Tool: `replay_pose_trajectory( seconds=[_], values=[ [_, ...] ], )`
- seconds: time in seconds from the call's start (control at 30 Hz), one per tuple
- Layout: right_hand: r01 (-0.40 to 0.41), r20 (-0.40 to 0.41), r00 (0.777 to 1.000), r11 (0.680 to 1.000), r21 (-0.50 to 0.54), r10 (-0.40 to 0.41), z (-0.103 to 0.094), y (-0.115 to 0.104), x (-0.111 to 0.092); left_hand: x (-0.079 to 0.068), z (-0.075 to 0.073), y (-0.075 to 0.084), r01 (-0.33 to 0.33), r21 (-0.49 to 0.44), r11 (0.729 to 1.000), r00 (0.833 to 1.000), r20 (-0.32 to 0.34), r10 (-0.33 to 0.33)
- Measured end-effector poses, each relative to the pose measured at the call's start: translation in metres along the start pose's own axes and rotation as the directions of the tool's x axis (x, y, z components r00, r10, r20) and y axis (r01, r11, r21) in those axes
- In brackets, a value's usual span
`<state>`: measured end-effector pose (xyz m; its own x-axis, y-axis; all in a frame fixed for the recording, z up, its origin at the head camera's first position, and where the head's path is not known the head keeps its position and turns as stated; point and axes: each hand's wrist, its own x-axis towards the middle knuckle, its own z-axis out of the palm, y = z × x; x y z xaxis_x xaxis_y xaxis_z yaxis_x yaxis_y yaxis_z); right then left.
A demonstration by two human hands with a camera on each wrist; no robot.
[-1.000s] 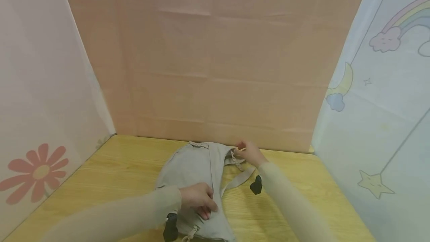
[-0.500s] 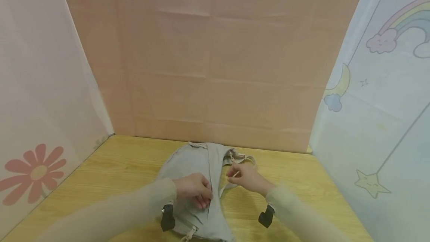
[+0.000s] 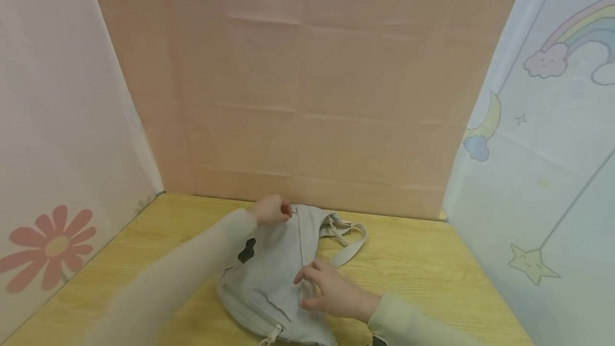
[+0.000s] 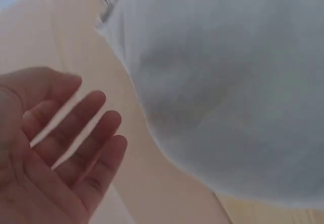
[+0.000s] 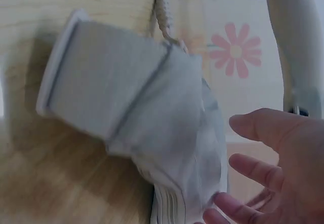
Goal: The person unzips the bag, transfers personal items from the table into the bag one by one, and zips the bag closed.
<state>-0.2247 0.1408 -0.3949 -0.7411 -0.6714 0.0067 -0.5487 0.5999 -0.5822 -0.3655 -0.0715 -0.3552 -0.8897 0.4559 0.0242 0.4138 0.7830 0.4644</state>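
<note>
A light grey crescent-shaped sling bag point(image 3: 278, 276) lies on the table, its front zip point(image 3: 252, 303) facing up at the near left. My left hand point(image 3: 271, 210) is over its far left edge, and the left wrist view shows the loosely bent fingers point(image 4: 96, 153) apart from the cloth. By the bag's inner curve my right hand point(image 3: 338, 292) has thumb and fingers spread, a fingertip right at the fabric in the right wrist view. A braided cord pull point(image 3: 337, 232) hangs at the far right end, beside the looped strap point(image 3: 353, 250). Another zip pull point(image 3: 274, 333) shows at the near end.
The wooden table point(image 3: 423, 271) runs back to an orange-brown sheet point(image 3: 307, 95). Pale printed panels stand on both sides, with a red flower point(image 3: 55, 247) on the left and a rainbow and star on the right.
My left hand has moved from the bag's middle to its far edge. My right hand has come from the far right end, near the cord pull, toward me to the inner curve.
</note>
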Motion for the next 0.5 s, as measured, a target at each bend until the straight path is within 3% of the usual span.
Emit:
replay_pose_trajectory(
  seconds=[0.13,0.23,0.43,0.5],
  values=[
    [0.088,0.005,0.996,0.98,-0.176,-0.088,0.011,-0.006,0.002,0.019,0.002,-0.011,0.003,0.096,0.995,0.998,0.061,-0.009],
    [0.162,0.032,0.987,0.938,-0.307,-0.16,0.017,-0.007,0.004,0.027,0.008,-0.018,0.015,0.142,0.99,0.994,0.101,-0.03],
    [0.306,0.107,0.951,0.827,-0.473,-0.29,0.022,-0.005,0.006,0.027,0.023,-0.031,0.082,0.222,0.972,0.975,0.185,-0.124],
    [0.31,0.12,0.95,0.814,-0.492,-0.29,0.021,-0.003,0.005,0.025,0.024,-0.034,0.113,0.219,0.969,0.967,0.199,-0.158]
  ],
)
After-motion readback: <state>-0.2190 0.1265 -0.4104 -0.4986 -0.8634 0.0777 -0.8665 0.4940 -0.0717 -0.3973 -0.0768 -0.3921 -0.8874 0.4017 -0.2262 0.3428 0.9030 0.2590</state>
